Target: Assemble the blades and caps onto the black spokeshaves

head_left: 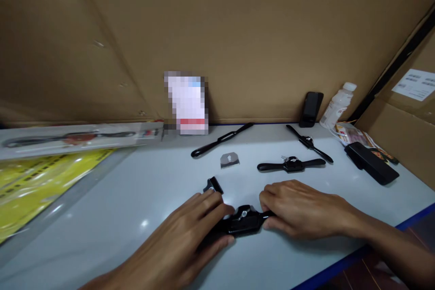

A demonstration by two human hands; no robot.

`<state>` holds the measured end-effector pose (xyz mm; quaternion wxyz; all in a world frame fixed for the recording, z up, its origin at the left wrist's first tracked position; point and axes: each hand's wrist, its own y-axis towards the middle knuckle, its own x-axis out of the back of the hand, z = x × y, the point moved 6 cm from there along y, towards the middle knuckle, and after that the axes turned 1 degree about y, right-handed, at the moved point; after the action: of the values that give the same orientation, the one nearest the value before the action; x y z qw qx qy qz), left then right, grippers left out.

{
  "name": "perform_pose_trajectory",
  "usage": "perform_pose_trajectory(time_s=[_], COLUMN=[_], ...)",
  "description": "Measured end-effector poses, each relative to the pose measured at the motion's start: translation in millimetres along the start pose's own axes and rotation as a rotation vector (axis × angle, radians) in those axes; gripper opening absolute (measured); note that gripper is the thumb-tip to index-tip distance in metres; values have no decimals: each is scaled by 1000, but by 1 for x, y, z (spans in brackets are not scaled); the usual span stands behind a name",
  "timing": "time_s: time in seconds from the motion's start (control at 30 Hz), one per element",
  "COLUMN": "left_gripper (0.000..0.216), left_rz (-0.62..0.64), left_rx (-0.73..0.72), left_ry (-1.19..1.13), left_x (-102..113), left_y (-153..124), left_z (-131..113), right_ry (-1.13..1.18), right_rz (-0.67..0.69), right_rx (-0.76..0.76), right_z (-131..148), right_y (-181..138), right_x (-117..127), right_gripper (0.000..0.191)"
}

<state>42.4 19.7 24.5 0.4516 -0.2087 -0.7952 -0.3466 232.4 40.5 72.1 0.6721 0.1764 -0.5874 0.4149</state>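
A black spokeshave is at the front of the table, with a silver screw on its body. My left hand is closed around its left handle, with fingers reaching to the body. The right handle sits in the closed grip of my right hand. Just beyond my left fingers lies a small black cap piece. Farther back are a flat silver blade with a shaped hole and a bare spokeshave frame. Two more black spokeshaves, one lengthwise and one slanted, lie beyond my right hand.
On the left are a packaged tool and a yellow plastic-wrapped package. A blurred-out upright item leans on the cardboard wall. At the right stand a phone and a bottle, near a black case-like object.
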Motion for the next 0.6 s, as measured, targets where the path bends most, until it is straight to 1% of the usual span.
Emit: perform_pose_trajectory(time_s=[0.07, 0.13, 0.3, 0.37, 0.47, 0.53, 0.6], left_gripper=[18, 18, 19, 20, 26, 30, 33], left_rz=[-17, -25, 12, 11, -4, -13, -9], left_rx=[-4, 1, 51, 52, 43, 43, 51], left_ry=[-4, -4, 16, 23, 45, 56, 51], left_x=[1, 1, -2, -1, 2, 3, 4], left_y=[0, -1, -2, -1, -1, -2, -3], left_z=[0, 0, 4, 4, 2, 2, 2], right_ry=[-12, 12, 86, 55, -52, -138, -193], right_rz=[-10, -19, -9, -33, -82, -113, -131], right_rx=[-30, -42, -26, -32, -48, -77, -137], right_z=[1, 1, -1, -2, -6, -13, -24], right_y=[-2, -3, -1, 1, 4, 5, 4], right_x=[-1, -1, -4, -1, 4, 8, 9], right_gripper=[8, 9, 7, 8, 10, 13, 13])
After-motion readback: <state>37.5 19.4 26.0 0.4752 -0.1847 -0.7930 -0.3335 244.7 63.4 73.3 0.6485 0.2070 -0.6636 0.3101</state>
